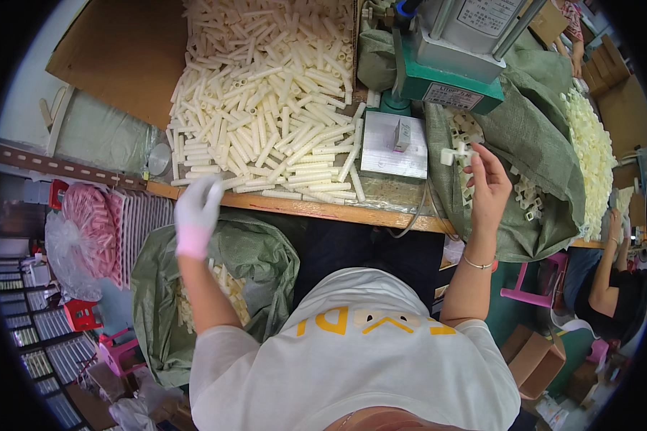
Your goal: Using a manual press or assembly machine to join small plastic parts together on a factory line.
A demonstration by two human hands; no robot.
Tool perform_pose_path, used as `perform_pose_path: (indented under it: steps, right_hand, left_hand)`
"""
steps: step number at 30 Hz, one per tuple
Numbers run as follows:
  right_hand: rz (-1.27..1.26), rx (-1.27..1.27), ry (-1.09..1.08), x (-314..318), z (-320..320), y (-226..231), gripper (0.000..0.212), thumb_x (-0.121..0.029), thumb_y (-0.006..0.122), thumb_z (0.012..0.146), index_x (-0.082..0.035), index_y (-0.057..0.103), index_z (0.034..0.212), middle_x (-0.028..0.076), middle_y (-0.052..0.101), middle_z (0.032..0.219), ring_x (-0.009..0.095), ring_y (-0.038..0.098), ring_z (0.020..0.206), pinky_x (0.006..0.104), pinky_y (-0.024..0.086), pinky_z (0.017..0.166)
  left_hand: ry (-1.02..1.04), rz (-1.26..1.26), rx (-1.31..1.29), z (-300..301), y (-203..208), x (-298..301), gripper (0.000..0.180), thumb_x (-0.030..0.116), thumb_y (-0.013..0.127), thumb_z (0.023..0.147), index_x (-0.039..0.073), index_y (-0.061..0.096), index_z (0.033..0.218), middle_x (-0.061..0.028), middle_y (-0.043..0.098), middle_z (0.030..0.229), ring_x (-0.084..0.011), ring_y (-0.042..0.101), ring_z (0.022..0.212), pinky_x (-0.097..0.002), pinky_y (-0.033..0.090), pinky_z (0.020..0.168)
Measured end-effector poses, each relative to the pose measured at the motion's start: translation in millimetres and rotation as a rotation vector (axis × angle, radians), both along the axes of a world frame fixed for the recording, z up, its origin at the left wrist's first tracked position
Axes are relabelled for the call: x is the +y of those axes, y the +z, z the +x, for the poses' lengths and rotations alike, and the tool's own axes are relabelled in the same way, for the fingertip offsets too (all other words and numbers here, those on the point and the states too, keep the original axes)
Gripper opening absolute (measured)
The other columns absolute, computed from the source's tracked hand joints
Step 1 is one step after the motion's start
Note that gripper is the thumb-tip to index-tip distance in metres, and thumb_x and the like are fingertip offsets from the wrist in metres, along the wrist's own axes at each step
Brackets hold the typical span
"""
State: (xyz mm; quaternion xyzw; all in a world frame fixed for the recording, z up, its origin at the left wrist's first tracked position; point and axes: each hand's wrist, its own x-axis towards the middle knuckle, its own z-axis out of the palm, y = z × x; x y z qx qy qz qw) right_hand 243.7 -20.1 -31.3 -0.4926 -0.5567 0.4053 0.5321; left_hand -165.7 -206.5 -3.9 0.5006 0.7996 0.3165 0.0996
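Observation:
My right hand (489, 183) is bare and pinches a small white plastic fitting (453, 154) with a square end, held above an open green woven sack (438, 144) of similar fittings. My left hand (198, 215), in a white glove with a pink cuff, is at the table's front edge, close to the nearest cream tubes. Its fingers are blurred, so their grip is unclear. A big heap of cream ribbed plastic tubes (266, 108) covers the table. Between the heap and the sack stands a green press (446, 82); a small metal block (402, 135) sits on its pale square plate (381, 154).
Below my left arm, another green sack (158, 302) holds cream pieces. A cardboard box (126, 57) lies behind the tubes. A cable (413, 215) hangs over the wooden table edge (302, 208). At the far right, another person's arm (607, 266) shows near a pale heap (586, 158).

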Motion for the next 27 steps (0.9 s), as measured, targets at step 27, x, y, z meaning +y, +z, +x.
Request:
perform_pose_path:
  steps: [27]
  right_hand:
    - [0.29,-0.308,0.128,18.6,-70.6,-28.3,0.021,-0.001,0.063,0.082,-0.001,0.061,0.103,0.013,0.067,0.09,0.022,0.066,0.078,0.0295,0.052,0.068]
  left_hand:
    - [-0.403,0.34,-1.031,177.9,-22.4,190.6,0.032,0.022,0.067,0.083,-0.003,0.064,0.103,-0.0088,0.068,0.092,-0.0156,0.062,0.083,-0.0293,0.047,0.079]
